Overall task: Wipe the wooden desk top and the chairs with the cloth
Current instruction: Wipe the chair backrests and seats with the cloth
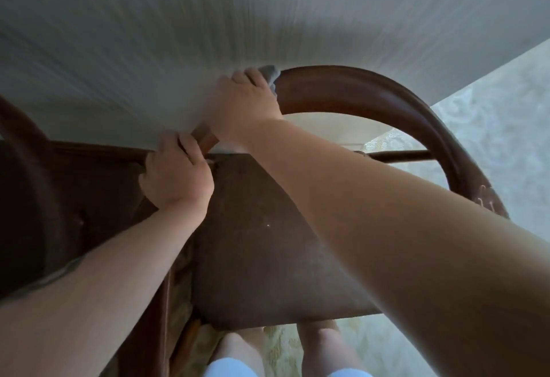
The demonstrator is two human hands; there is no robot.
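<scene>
The right hand grips the grey cloth on the chair's curved back rail; the left hand clasps the rail's left end. Blur probably hides detail. The cloth could slip off the narrow curve if pressure eases.
</scene>
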